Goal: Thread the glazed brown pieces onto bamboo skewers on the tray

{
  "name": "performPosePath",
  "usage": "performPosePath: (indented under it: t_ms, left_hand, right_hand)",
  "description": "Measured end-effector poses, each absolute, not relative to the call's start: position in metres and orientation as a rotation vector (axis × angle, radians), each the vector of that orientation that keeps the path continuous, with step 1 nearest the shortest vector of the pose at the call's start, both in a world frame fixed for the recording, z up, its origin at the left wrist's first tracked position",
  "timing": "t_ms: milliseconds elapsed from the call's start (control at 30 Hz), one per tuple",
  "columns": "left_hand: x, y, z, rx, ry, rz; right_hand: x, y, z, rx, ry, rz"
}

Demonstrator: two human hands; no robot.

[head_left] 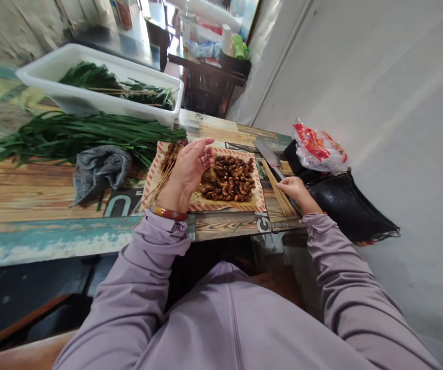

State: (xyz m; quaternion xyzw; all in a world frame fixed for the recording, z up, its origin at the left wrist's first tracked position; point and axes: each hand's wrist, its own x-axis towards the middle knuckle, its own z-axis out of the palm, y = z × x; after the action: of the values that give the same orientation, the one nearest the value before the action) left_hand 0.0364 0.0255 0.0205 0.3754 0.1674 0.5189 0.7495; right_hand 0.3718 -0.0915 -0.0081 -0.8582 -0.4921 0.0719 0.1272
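A sheet-lined tray point(227, 207) with a red-and-white striped border carries glossy brown pieces point(231, 177) that look like cooked insect pupae. Over the tray's left half is my left hand point(192, 167), thumb stretched out and fingers loosely curled apart, with nothing visible in it. Filled skewers point(161, 180) lie beneath and beside that wrist, their brown ends at the back. At the right, my right hand point(296, 190) has its fingers pressed together over bare bamboo skewers point(277, 187) and the cleaver's point(267, 153) handle end. What it pinches is hidden.
Left of the tray lie a grey cloth point(100, 169) and long green leaves point(78, 133). Behind them stands a white tub point(117, 105) with more leaves. A red-printed plastic bag point(317, 146) and a black bag point(346, 200) sit at the right, by the wall.
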Motion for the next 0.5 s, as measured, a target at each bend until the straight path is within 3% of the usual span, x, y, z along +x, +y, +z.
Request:
performPosePath:
  t_ms: [500]
  left_hand:
    - [0.036,0.024,0.021,0.844,0.408,1.139]
  right_hand:
    - [0.347,-0.078,-0.005,-2.373,-1.195,0.444]
